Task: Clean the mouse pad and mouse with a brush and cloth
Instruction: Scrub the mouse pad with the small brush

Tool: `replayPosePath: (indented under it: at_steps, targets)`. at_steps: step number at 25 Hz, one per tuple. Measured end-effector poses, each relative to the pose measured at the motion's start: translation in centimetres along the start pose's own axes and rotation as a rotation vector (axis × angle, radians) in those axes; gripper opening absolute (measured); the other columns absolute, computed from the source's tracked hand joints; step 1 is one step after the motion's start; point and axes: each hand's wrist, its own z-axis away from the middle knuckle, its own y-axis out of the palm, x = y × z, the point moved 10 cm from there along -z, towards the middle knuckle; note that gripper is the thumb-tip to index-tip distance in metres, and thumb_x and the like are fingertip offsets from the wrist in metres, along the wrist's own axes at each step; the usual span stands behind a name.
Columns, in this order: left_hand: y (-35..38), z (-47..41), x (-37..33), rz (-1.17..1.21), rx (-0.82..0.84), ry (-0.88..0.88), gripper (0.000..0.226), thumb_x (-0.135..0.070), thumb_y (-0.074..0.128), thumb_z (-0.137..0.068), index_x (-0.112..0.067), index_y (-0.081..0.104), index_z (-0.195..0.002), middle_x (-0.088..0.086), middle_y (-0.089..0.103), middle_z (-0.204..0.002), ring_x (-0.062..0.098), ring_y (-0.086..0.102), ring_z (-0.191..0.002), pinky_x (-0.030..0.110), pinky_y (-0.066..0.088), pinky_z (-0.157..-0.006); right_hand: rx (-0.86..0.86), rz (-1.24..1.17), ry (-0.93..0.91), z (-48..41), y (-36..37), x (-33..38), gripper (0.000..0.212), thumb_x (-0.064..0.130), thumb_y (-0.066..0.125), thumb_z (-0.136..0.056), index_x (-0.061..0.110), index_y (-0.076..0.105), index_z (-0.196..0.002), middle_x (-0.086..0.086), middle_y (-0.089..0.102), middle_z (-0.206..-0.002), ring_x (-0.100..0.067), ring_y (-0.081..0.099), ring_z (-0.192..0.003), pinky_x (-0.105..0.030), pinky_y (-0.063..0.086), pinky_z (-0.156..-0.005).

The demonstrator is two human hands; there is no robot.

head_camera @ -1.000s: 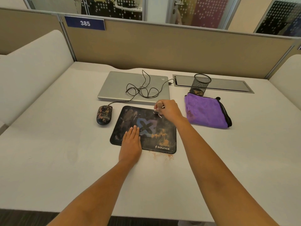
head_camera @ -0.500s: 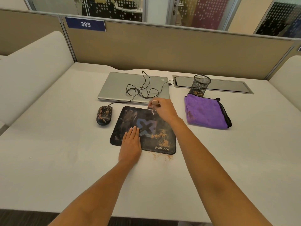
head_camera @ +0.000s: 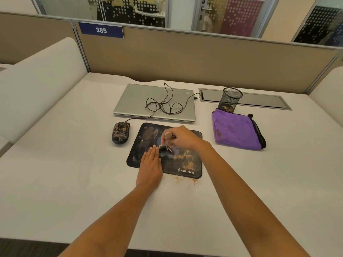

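Note:
A black mouse pad lies in front of me, smeared with brown dust, thickest near its lower right. My left hand presses flat on the pad's lower left part. My right hand grips a small brush with a light wooden handle; its bristles touch the pad's middle, just beyond my left fingertips. A dirty black wired mouse sits on the desk left of the pad. A folded purple cloth lies to the right, apart from both hands.
A shut silver laptop lies behind the pad with the mouse cable coiled on it. A black mesh pen cup stands by a cable tray. Brown dust lies on the desk below the pad. Partitions wall the desk.
My right hand has swept the brush from the pad's far right edge leftward and nearer, to the pad's middle by my left fingertips. My left hand has stayed in place.

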Motion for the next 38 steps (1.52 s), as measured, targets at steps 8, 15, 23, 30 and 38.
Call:
replayPosePath:
  at_steps: [8,15,23,30,38]
  targets:
    - [0.0,0.0,0.0,-0.011,-0.007,0.003,0.05,-0.028,0.014,-0.102,-0.014,0.006,-0.148,0.0,0.007,-0.157,0.013,0.0,-0.145,0.028,-0.005,-0.118,-0.349,-0.124,0.09,2.1,-4.2,-2.4,0.012,0.005,0.061,-0.086,0.013,0.071,-0.088,0.004,0.067,-0.094,-0.011,0.06,-0.091,-0.026,0.048,-0.083]
    - [0.0,-0.1,0.1,-0.015,-0.003,-0.006,0.05,-0.029,0.015,-0.102,-0.014,0.008,-0.149,0.001,0.008,-0.157,0.014,0.0,-0.145,0.028,-0.005,-0.118,0.072,0.098,0.054,2.7,1.0,0.0,0.021,0.005,0.061,-0.084,0.024,0.07,-0.08,0.004,0.07,-0.089,-0.01,0.065,-0.081,-0.022,0.051,-0.069]
    - [-0.2,0.0,-0.1,-0.009,-0.015,0.004,0.049,-0.028,0.016,-0.102,-0.013,0.008,-0.148,0.001,0.009,-0.157,0.014,0.001,-0.145,0.024,-0.008,-0.115,-0.377,-0.055,0.18,4.0,-5.0,-4.0,0.014,0.007,0.059,-0.087,0.016,0.07,-0.089,0.006,0.065,-0.087,-0.005,0.056,-0.079,-0.012,0.04,-0.07]
    - [-0.1,0.0,-0.1,-0.014,-0.014,0.001,0.05,-0.029,0.015,-0.102,-0.013,0.009,-0.148,0.001,0.009,-0.157,0.014,0.001,-0.145,0.025,-0.008,-0.115,-0.062,0.052,0.082,5.0,0.1,-1.3,0.019,0.009,0.059,-0.086,0.026,0.067,-0.082,0.004,0.07,-0.092,-0.013,0.063,-0.086,-0.019,0.048,-0.07]
    - [-0.2,0.1,-0.2,-0.021,-0.008,0.002,0.05,-0.029,0.015,-0.101,-0.013,0.008,-0.148,0.001,0.009,-0.157,0.015,0.001,-0.145,0.027,-0.006,-0.117,-0.591,-0.11,0.261,6.3,-6.7,-6.7,0.015,0.012,0.053,-0.094,0.013,0.067,-0.091,-0.003,0.067,-0.087,-0.01,0.059,-0.074,-0.009,0.041,-0.059]
